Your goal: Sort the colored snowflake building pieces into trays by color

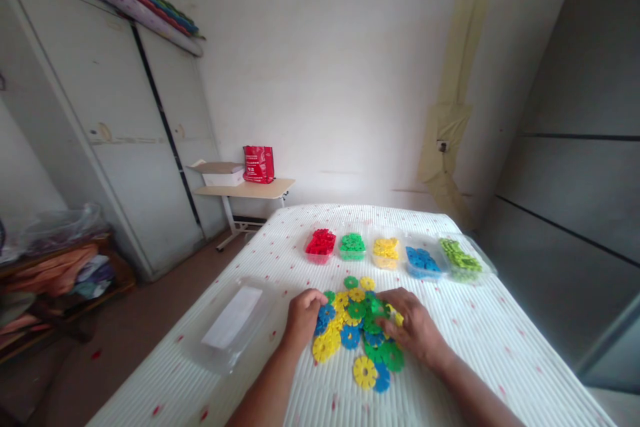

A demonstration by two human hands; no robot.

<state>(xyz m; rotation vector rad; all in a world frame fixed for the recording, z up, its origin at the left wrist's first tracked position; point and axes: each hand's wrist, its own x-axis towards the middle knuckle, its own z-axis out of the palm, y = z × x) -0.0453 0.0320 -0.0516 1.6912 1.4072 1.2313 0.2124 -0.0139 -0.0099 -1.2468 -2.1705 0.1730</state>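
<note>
A loose pile of flat flower-shaped plastic discs (356, 320), yellow, blue and green, lies on the white table (500, 340) in front of me. My left hand (303, 315) rests on the pile's left edge with its fingers curled down over the discs. Over on the pile's right side, my right hand (413, 327) lies with fingers bent onto green discs. Whether either hand grips a disc is hidden. Behind the pile stands a row of clear tubs with sorted discs: red (321, 245), green (353, 247), yellow (386, 251), blue (423, 261) and light green (461, 259).
A clear plastic lid (233, 323) with a white label lies on the table at my left. Beyond the table stand a small side table (245, 190) with a red bag (259, 164), a white wardrobe (115, 140) and a cluttered shelf (60, 267) at far left.
</note>
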